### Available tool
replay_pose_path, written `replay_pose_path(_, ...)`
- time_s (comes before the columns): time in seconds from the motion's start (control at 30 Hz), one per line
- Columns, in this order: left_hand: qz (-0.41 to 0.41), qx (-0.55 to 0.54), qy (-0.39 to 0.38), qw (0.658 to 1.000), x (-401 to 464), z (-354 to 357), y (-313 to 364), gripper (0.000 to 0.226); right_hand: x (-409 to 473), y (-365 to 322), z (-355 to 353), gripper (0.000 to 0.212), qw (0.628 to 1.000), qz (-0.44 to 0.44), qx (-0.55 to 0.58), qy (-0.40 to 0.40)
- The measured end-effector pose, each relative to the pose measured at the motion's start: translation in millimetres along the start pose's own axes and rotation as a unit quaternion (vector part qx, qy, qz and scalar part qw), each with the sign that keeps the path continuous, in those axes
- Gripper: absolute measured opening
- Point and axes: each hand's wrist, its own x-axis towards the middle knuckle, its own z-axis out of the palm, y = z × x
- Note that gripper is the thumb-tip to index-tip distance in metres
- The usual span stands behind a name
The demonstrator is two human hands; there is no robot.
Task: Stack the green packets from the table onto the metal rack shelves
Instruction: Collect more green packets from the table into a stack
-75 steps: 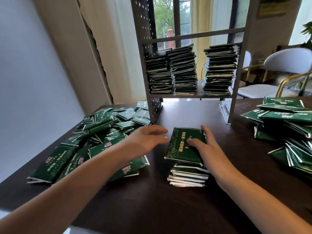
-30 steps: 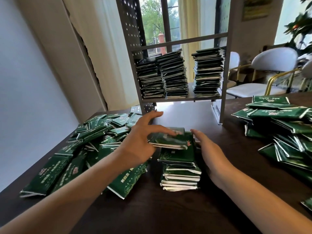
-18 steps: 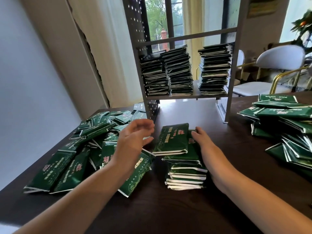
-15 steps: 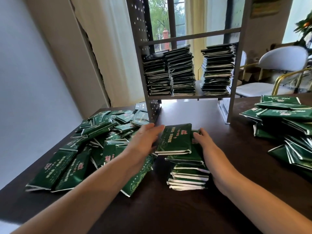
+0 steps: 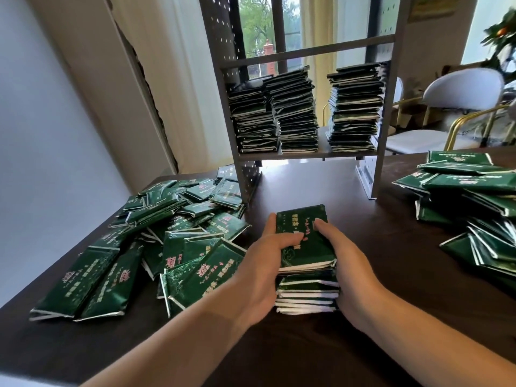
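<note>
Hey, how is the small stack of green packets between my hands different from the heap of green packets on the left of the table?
The small stack of green packets is squared up, packets lying flat one on another; the heap of green packets is loose, its packets overlapping at many angles. The stack is gripped by the left hand and right hand; nothing holds the heap. The stack is narrow, the heap sprawls wide. Both rest on the dark table.

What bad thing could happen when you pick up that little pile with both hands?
The small stack looks uneven, so packets might slide out between the left hand and right hand. The rack shelf is already crowded with tall stacks, so adding more might topple them.
</note>
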Motion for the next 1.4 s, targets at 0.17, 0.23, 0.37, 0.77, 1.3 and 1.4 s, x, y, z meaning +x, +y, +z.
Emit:
replay_pose_path(0.17,-0.008,0.005,-0.003,1.000,-8,5,7,0.035,-1,-5,0,0.059,0.999,-0.033,-0.018,-0.003)
replay_pose_path(0.23,-0.001,0.051,-0.017,0.999,-3,-4,13,0.023,-3,-7,0,0.070,0.997,-0.054,-0.043,-0.020)
replay_pose_path(0.37,0.037,0.331,0.011,0.943,-7,-40,36,0.036,1,-11,2,0.068,0.997,-0.059,-0.044,-0.010)
replay_pose_path(0.77,-0.024,0.742,0.116,0.660,-21,-120,51,0.091,2,-7,4,0.053,0.996,-0.055,-0.073,0.000)
replay_pose_path(1.3,0.256,0.530,0.164,0.791,-9,-93,65,0.007,5,-8,1,0.049,0.996,-0.046,-0.080,-0.009)
replay_pose_path(1.4,0.180,0.303,0.165,0.921,-15,-72,75,0.009,5,-9,2,0.049,0.996,-0.044,-0.076,-0.009)
